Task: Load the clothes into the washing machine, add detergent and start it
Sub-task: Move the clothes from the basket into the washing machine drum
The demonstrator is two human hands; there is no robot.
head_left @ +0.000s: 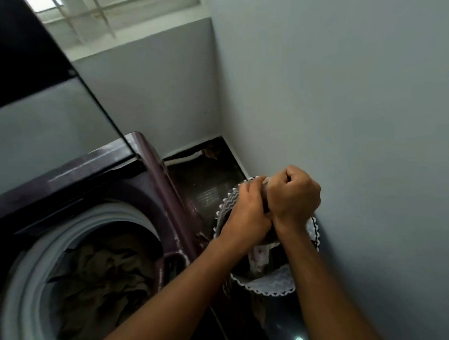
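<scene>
Hands [271,206] grip half-hidden cloth [266,190] over laundry basket [268,286].

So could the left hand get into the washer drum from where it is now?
Probably yes: the lid stands open and the drum mouth is unobstructed, but the left hand is gripping a garment over the laundry basket.

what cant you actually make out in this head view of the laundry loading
- Garment gripped by left hand and right hand: mostly hidden by both fists.
- Laundry basket contents: dark, covered by the forearms.
- Washing machine controls and front: cut off by the left and bottom edges.
- Clothes in drum: dim, separate items cannot be told apart.
</scene>
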